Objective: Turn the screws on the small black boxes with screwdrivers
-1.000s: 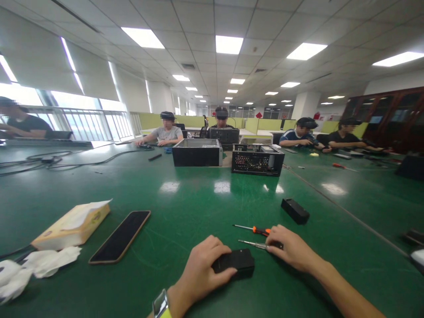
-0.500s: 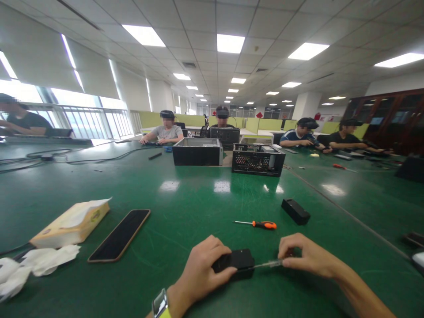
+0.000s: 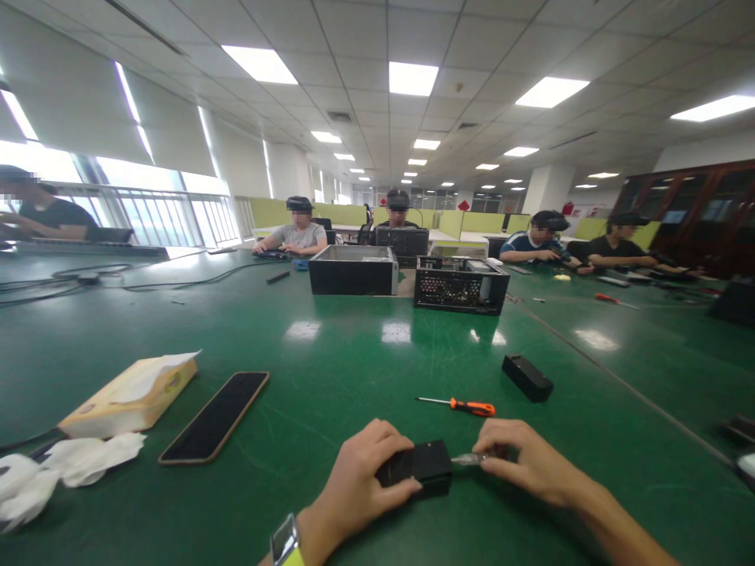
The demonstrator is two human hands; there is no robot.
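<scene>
Cannot see the left end of the black oblong box (image 3: 435, 465) at lower centre, covered by the bare left hand (image 3: 371, 475). Cannot make out the tip of the slim silvery tool (image 3: 470, 459) at the box's right end, or the rear of its handle inside the right hand (image 3: 534, 461). Lose the yellow-green watch strap (image 3: 293, 558) past the bottom edge, the crumpled white tissue (image 3: 29, 495) past the left. Cannot identify the blurred dark object (image 3: 740, 428), lower right.
</scene>
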